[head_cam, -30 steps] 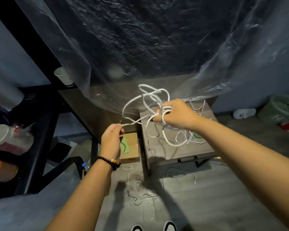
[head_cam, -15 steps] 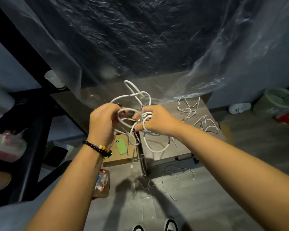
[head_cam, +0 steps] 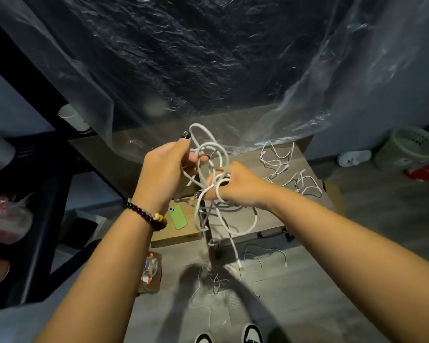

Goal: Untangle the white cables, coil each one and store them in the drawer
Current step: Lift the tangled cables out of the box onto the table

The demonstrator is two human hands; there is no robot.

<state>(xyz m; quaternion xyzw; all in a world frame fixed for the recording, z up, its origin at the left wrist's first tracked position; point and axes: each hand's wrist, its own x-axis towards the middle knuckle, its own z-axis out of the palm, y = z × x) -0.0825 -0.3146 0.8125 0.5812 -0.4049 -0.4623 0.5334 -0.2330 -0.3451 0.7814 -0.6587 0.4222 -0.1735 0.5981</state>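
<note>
Head view — where's the tangle?
— Mid-air above the low table (head_cam: 270, 219): the left hand (head_cam: 162, 174) pinches loops of the white cable (head_cam: 209, 154), the right hand (head_cam: 235, 185) has coils wound round its curled fingers.
— Others?
— More white cables (head_cam: 280, 162) lie far right on the table.

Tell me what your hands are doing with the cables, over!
Left hand and right hand both grip the white cable tangle in the air. Not coiled yet. More loose cables wait on the cabinet top.

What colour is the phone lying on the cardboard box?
Light green phone, seen in the head view.
</note>
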